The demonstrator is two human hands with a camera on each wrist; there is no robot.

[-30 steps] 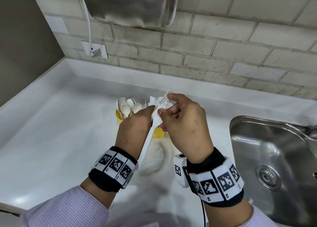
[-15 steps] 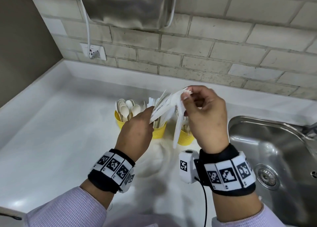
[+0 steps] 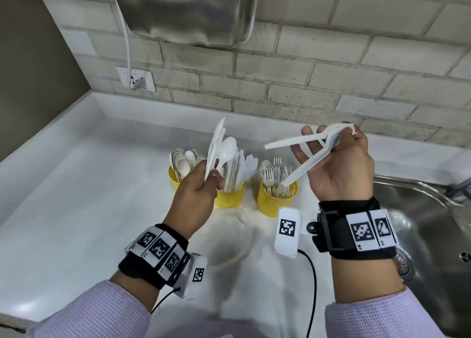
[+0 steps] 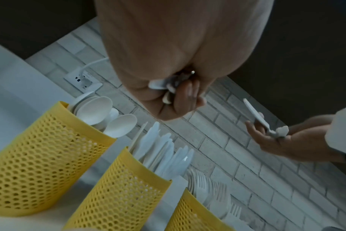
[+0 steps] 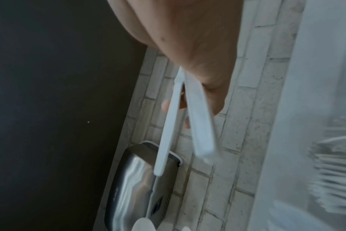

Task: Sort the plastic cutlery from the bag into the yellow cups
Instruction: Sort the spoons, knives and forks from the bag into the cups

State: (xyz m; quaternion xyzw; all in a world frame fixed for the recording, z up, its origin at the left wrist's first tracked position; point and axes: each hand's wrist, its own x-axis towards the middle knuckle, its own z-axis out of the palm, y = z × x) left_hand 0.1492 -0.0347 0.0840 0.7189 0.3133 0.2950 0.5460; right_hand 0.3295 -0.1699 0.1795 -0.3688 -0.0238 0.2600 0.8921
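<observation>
Three yellow mesh cups stand in a row on the white counter: a spoon cup [image 3: 174, 178], a knife cup [image 3: 230, 197] and a fork cup [image 3: 272, 205]. My left hand [image 3: 212, 177] is raised in front of the spoon and knife cups. It grips a bundle of white cutlery [image 3: 219, 146] by the handles, knives and a spoon fanning upward. My right hand [image 3: 328, 143], palm up above the fork cup, pinches two white forks [image 3: 293, 142] at their heads. Their handles [image 5: 201, 125] splay left and downward. The left wrist view shows the handle ends [image 4: 160, 84] inside my curled fingers.
A clear plastic bag [image 3: 229, 238] lies flat on the counter in front of the cups. A steel sink [image 3: 420, 225] is set into the counter on the right. On the brick wall behind hang a steel dispenser [image 3: 186, 8] and a socket [image 3: 135, 78] with a white cable.
The hands have come apart. My right hand has drawn two forks out of the bundle and swung up and to the right, palm turning upward. My left hand keeps the remaining cutlery.
</observation>
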